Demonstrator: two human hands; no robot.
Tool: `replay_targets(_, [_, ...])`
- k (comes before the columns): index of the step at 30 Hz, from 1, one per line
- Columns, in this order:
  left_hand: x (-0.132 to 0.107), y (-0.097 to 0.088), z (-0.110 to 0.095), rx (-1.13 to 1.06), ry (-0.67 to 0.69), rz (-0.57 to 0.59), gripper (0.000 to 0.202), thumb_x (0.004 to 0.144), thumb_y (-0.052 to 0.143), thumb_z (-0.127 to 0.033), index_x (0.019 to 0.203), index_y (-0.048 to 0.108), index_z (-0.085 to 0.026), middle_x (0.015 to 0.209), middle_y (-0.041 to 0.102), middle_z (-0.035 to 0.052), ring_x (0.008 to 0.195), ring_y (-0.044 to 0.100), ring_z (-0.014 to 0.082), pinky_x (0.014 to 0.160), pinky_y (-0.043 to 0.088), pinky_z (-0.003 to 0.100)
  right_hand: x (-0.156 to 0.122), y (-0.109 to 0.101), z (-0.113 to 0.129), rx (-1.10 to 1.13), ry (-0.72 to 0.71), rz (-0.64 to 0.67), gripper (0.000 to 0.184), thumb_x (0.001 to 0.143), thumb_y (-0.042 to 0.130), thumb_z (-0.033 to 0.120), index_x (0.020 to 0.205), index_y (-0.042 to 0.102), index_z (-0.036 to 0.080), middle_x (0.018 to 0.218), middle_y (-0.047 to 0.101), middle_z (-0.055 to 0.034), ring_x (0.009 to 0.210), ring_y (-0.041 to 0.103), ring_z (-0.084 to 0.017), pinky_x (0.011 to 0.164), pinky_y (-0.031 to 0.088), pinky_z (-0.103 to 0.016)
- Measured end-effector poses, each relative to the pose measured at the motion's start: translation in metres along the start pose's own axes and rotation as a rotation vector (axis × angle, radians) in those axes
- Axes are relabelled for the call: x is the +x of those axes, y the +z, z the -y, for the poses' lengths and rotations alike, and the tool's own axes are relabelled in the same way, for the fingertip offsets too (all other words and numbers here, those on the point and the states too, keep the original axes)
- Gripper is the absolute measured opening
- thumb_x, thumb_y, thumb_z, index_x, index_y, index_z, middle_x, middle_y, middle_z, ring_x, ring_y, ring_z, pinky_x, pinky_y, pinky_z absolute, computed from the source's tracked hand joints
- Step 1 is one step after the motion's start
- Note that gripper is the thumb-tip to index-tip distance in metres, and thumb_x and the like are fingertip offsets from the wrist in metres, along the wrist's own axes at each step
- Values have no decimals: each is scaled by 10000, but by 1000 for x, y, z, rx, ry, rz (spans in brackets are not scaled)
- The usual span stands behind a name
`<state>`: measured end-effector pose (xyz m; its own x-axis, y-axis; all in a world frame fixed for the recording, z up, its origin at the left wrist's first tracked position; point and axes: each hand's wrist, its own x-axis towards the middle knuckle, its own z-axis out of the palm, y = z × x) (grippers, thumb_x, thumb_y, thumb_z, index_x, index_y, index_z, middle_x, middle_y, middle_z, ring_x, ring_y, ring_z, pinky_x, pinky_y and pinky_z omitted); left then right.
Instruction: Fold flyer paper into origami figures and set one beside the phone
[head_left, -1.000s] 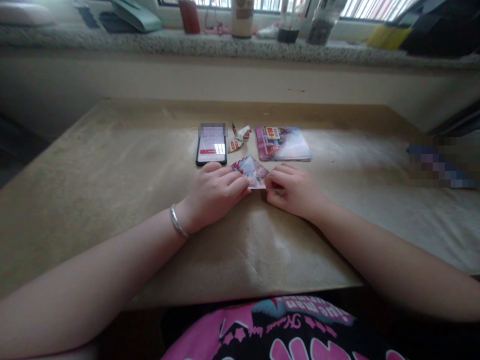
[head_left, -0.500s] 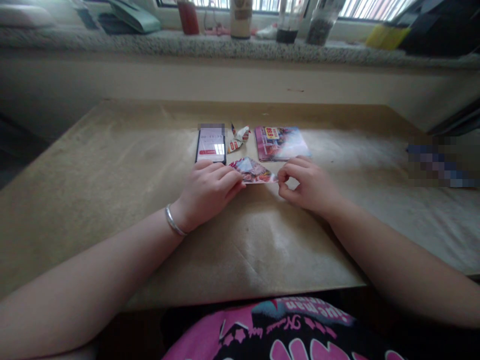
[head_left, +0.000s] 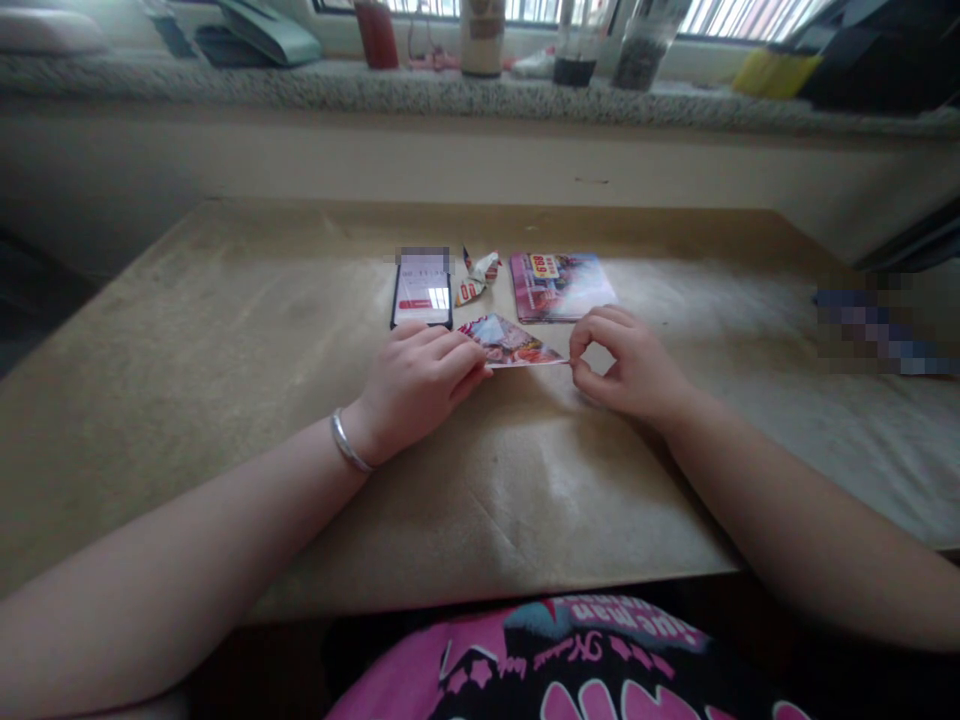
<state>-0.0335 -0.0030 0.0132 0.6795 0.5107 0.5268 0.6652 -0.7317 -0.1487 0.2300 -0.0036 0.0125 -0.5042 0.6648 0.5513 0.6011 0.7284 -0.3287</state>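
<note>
A folded triangle of printed coloured paper lies on the brown paper-covered table between my hands. My left hand, a silver bangle on its wrist, presses flat on the triangle's left part with fingers together. My right hand is curled, thumb and forefinger pinched at the triangle's right tip. Just behind lie a phone with a lit screen, a small folded paper figure and a stack of printed paper squares.
A stone window ledge at the back holds bottles, jars and a teal object. A blurred item lies at the table's right. The table's near edge runs just above my pink printed shirt.
My right hand slid rightwards along the paper's lower edge to its right tip. The folded paper now lies flatter as a wider triangle. My left hand stayed in place.
</note>
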Motion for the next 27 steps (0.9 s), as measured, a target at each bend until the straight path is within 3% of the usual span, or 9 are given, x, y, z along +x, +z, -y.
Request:
replay_targets(5, [1, 4, 1, -26, 60, -21, 215, 953, 478, -316, 846, 615, -189, 862, 707, 3, 782, 622, 161, 742, 398, 298, 3, 12, 14, -67, -24, 94, 58, 826, 569, 253, 792, 581, 209, 824, 630, -60, 808, 549, -199, 746, 429, -334])
replay_targets(14, [4, 11, 0, -75, 153, -61, 189, 936, 519, -330, 827, 619, -211, 823, 696, -18, 761, 600, 144, 748, 388, 292, 8, 26, 23, -166, -85, 73, 86, 818, 556, 194, 758, 617, 198, 795, 650, -52, 765, 534, -190, 708, 432, -308])
replay_targets(27, [2, 3, 4, -52, 195, -49, 217, 927, 519, -315, 784, 635, -201, 784, 690, -13, 742, 601, 139, 738, 389, 295, 5, 16, 20, -101, -120, 137, 72, 775, 570, 161, 728, 614, 193, 737, 631, -39, 723, 522, -174, 664, 411, -289])
